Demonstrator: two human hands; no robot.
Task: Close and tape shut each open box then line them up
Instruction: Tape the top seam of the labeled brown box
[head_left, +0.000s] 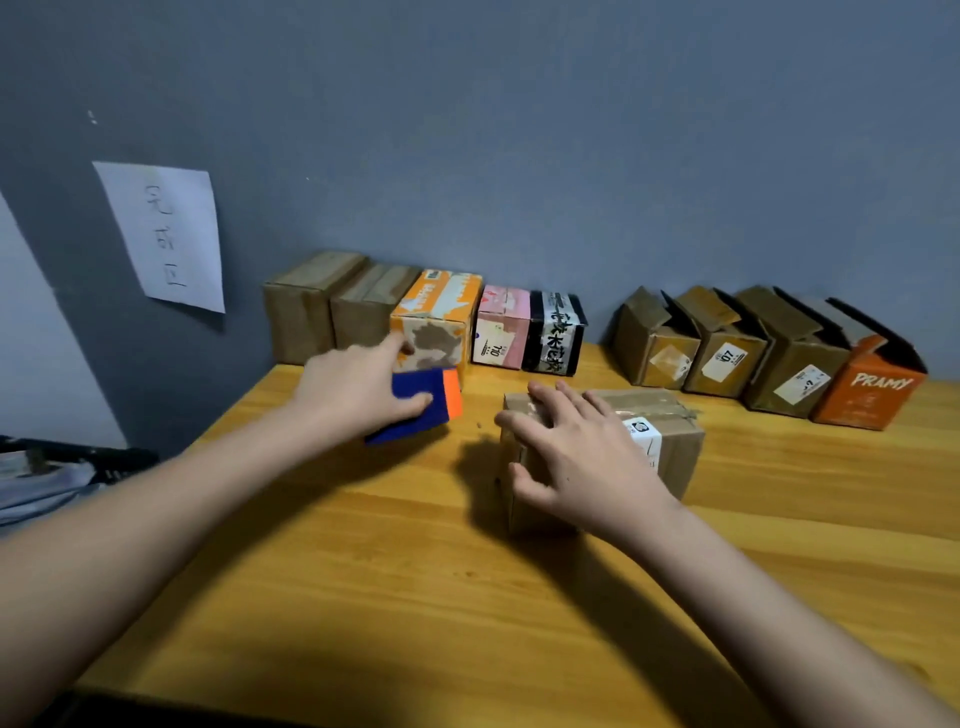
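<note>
Ten boxes: five shut ones past your left hand, four open ones far past your right hand, and one taped brown box under it. Your right fingers lie flat on top. Your left hand grips a blue thing, half hidden, blurry.
</note>
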